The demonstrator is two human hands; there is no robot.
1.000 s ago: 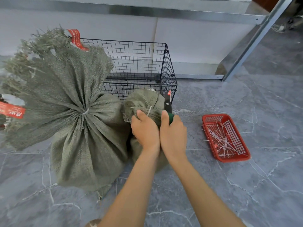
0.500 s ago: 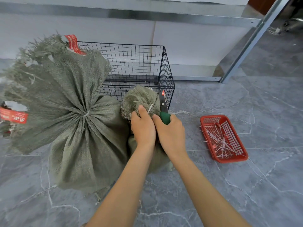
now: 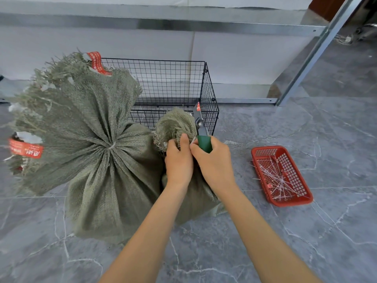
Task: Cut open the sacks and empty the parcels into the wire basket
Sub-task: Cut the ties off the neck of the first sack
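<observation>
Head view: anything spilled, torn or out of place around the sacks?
Nothing spilled. The big sack has a frayed, ragged mouth with red tape hanging off, though its white tie holds. A few cut ties poke over the red tray rim.

The big sack (image 3: 98, 170) is olive weave, label (image 3: 25, 150) red, basket (image 3: 167, 82) black grid, tray (image 3: 290, 202) red, floor (image 3: 306, 129) grey-veined.
</observation>
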